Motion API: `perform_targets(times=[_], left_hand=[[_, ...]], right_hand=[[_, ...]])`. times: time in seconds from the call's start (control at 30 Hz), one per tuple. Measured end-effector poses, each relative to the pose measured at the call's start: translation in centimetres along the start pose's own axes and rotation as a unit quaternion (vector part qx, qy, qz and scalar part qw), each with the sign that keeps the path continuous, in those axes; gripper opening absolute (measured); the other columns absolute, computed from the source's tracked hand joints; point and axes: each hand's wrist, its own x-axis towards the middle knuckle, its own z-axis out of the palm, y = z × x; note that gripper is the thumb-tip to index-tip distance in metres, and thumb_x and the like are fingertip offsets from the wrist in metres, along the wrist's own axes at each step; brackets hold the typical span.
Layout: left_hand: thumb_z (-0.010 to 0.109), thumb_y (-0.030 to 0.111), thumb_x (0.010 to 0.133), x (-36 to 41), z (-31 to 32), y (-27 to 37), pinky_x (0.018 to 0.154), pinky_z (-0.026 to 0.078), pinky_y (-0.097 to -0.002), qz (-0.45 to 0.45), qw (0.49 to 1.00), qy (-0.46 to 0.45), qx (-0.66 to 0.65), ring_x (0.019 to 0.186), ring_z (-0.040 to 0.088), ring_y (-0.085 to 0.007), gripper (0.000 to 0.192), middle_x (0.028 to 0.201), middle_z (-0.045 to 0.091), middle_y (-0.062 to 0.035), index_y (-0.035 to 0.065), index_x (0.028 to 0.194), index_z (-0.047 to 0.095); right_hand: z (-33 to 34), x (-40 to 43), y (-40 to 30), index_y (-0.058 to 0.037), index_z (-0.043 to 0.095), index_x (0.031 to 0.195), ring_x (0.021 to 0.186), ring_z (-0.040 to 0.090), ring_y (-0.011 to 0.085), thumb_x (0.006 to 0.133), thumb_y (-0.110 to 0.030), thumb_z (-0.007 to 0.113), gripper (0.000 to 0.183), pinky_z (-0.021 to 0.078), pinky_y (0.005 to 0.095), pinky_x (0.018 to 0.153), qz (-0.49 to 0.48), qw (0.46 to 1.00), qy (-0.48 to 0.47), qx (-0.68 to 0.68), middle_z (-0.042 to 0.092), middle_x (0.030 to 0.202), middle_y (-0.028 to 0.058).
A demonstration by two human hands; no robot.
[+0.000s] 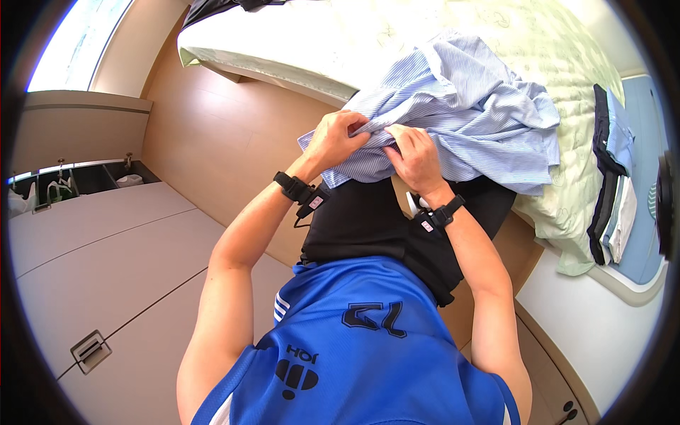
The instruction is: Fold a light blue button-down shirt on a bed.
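A crumpled blue-and-white striped shirt (pixel 467 106) lies over the near edge of the bed, its lower part hanging down to my knees. My left hand (pixel 340 137) pinches a fold of it between thumb and fingers. Just to the right, my right hand (pixel 417 159) grips the same stretch of fabric with thumb and fingertips. A short span of bunched cloth runs between the two hands. Whether a button or a seam lies under the fingers is too small to tell. Black straps with small devices circle both wrists.
The bed (pixel 297 32) has a pale green patterned sheet. Folded clothes (pixel 611 175) are stacked at the right on a blue surface (pixel 645 234). Grey cabinet doors (pixel 117 265) with a recessed handle (pixel 91 351) fill the left. Beyond is wooden floor (pixel 212 122); dark open compartments (pixel 90 178) hold bags.
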Motion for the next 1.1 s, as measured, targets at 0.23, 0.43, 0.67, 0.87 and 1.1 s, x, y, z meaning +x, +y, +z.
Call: perform_targets(times=[0.23, 0.43, 0.67, 0.87, 1.1], left_hand=[[0.076, 0.014, 0.088, 1.1, 0.5, 0.3, 0.073, 0.055, -0.0339, -0.047, 0.998, -0.022, -0.047, 0.076, 0.068, -0.0192, 0.022, 0.086, 0.073, -0.0137, -0.0028, 0.101, 0.076], [0.071, 0.012, 0.090, 1.5, 0.8, 0.3, 0.071, 0.053, -0.0324, -0.067, 0.995, -0.060, -0.050, 0.074, 0.064, -0.0150, 0.022, 0.082, 0.072, -0.0120, -0.0046, 0.105, 0.073], [0.071, 0.013, 0.092, 1.6, 0.8, -0.4, 0.068, 0.050, -0.0285, -0.116, 0.979, -0.094, -0.141, 0.074, 0.060, -0.0090, 0.020, 0.081, 0.070, -0.0057, -0.0036, 0.103, 0.074], [0.073, 0.016, 0.093, 1.7, 0.6, 0.8, 0.069, 0.050, -0.0268, -0.130, 0.982, -0.076, -0.115, 0.074, 0.059, -0.0072, 0.020, 0.081, 0.069, -0.0027, -0.0030, 0.099, 0.075], [0.072, 0.013, 0.096, 1.3, 1.3, 0.0, 0.070, 0.049, -0.0225, -0.133, 0.952, -0.106, -0.255, 0.077, 0.059, -0.0038, 0.015, 0.085, 0.070, 0.0012, -0.0007, 0.101, 0.076]], right_hand=[[1.8, 0.3, 0.9, -0.0034, 0.066, 0.105, 0.095, 0.065, 0.0320, 0.079, -0.007, 0.073, 0.026, 0.0493, 0.0425, 0.087, 0.015, 0.998, -0.043, -0.041, 0.066, 0.100, 0.0114], [2.3, -0.4, 0.4, -0.0032, 0.065, 0.103, 0.084, 0.068, 0.0349, 0.080, -0.001, 0.070, 0.023, 0.0543, 0.0435, 0.073, 0.055, 0.998, 0.004, 0.026, 0.067, 0.094, 0.0130], [2.7, -0.7, 0.3, -0.0024, 0.066, 0.102, 0.079, 0.069, 0.0381, 0.082, 0.004, 0.069, 0.022, 0.0557, 0.0449, 0.069, 0.093, 0.992, 0.029, 0.086, 0.067, 0.093, 0.0152], [2.2, -0.8, -0.2, -0.0002, 0.066, 0.106, 0.084, 0.069, 0.0377, 0.078, 0.011, 0.065, 0.030, 0.0561, 0.0422, 0.073, 0.059, 0.989, 0.078, 0.112, 0.068, 0.096, 0.0159], [2.4, -1.3, -0.3, 0.0005, 0.068, 0.102, 0.083, 0.070, 0.0322, 0.080, 0.013, 0.066, 0.026, 0.0554, 0.0364, 0.074, 0.129, 0.967, 0.111, 0.191, 0.069, 0.097, 0.0141]])
